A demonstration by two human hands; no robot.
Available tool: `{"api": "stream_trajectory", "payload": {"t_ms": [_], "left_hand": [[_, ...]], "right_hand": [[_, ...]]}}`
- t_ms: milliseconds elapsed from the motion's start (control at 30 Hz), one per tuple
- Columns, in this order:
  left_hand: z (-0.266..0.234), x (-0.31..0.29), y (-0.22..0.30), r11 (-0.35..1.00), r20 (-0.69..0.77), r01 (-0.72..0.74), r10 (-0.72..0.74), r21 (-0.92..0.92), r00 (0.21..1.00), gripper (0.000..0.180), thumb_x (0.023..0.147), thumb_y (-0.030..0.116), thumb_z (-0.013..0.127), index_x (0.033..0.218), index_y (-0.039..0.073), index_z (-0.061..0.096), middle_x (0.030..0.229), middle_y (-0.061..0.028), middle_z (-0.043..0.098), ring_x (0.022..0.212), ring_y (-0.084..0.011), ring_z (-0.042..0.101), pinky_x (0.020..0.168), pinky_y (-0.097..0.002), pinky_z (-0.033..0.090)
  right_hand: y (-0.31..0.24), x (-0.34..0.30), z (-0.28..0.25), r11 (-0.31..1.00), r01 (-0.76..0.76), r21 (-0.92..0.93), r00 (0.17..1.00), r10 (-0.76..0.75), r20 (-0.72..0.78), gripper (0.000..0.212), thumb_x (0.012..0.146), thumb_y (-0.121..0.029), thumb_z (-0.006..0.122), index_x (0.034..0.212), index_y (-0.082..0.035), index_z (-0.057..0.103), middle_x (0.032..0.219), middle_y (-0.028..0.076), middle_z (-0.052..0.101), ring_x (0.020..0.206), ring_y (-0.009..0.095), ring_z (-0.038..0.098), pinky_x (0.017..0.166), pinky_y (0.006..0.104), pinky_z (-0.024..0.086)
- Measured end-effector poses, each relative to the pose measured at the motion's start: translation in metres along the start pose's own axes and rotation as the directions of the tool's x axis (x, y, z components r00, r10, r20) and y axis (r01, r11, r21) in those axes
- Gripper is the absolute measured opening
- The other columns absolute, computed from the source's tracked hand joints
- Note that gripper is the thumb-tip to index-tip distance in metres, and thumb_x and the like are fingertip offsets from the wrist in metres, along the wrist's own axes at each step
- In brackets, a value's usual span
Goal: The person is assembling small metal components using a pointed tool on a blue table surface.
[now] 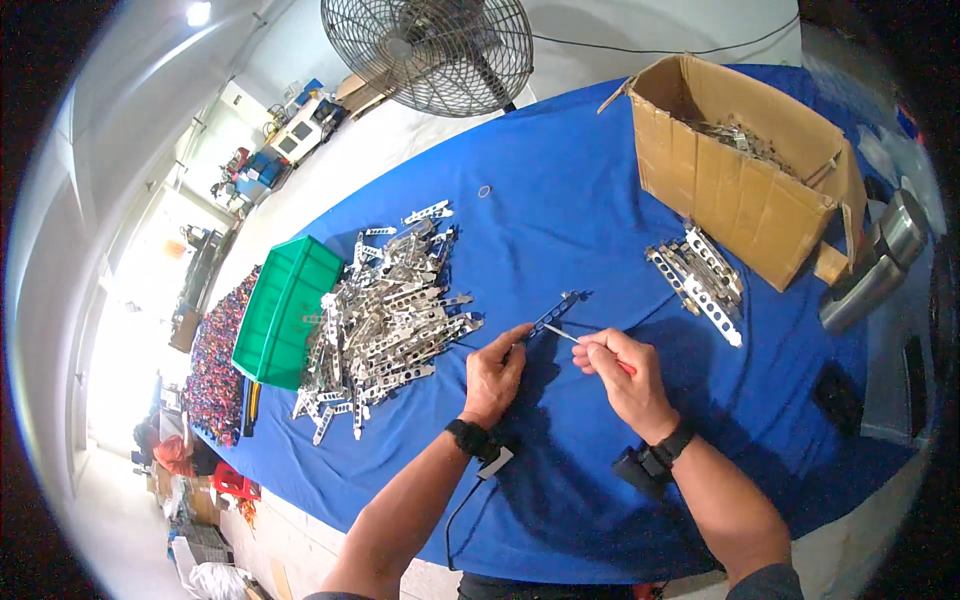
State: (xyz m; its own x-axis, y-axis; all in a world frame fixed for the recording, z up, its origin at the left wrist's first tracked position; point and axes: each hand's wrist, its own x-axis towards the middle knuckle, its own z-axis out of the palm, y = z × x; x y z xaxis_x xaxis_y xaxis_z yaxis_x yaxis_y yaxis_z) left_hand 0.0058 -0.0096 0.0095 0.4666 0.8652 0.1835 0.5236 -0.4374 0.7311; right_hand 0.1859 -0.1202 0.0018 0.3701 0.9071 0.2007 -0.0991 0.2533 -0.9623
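Note:
My left hand (pixel 490 385) is closed on the near end of a narrow metal strip (pixel 555 311) with a row of holes. The strip slants up and to the right over the blue cloth. In my right hand (pixel 632 388) is a red-handled tool with a thin metal shaft (pixel 563 333). Its tip meets the strip or lies very close to it, just beyond my left fingertips. To the left of my hands spreads a big loose pile of similar perforated metal strips (pixel 400 310). A smaller stack of strips (pixel 700 275) lies to the right.
A green plastic bin (pixel 270 325) tips against the pile's left side. At the back right stands an open cardboard box (pixel 720 190) with metal pieces inside. A silver cylindrical object (pixel 875 265) is at the right edge. Beyond the blue-covered table (pixel 530 240) stands a large fan (pixel 430 50).

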Motion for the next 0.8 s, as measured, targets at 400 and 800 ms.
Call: {"api": "stream_trajectory", "payload": {"t_ms": [400,800], "left_hand": [[-0.0004,0.0006,0.0004,1.0,-0.012,0.004,-0.004,0.03,1.0,0.029,0.092,0.01,0.058,0.119,0.008,0.068,0.064,-0.0097,0.06,0.058,-0.0097,0.054,0.058,-0.0299,0.047],[-0.0011,0.0004,0.001,0.999,0.008,0.026,-0.026,0.022,1.0,0.03,0.092,0.01,0.058,0.12,0.007,0.068,0.064,-0.0034,0.055,0.062,-0.0057,0.047,0.057,-0.027,0.045]], "right_hand": [[0.004,-0.0006,0.0008,0.994,0.045,-0.096,0.999,-0.042,0.032,0.022,0.098,-0.014,0.054,0.101,0.005,0.065,0.089,0.017,0.073,0.084,0.022,0.073,0.073,0.0313,0.057],[-0.0039,-0.0026,-0.0002,1.0,0.0,-0.02,0.998,0.002,0.071,0.021,0.098,-0.013,0.053,0.101,0.005,0.065,0.089,0.017,0.073,0.083,0.021,0.073,0.073,0.0314,0.058]]}}
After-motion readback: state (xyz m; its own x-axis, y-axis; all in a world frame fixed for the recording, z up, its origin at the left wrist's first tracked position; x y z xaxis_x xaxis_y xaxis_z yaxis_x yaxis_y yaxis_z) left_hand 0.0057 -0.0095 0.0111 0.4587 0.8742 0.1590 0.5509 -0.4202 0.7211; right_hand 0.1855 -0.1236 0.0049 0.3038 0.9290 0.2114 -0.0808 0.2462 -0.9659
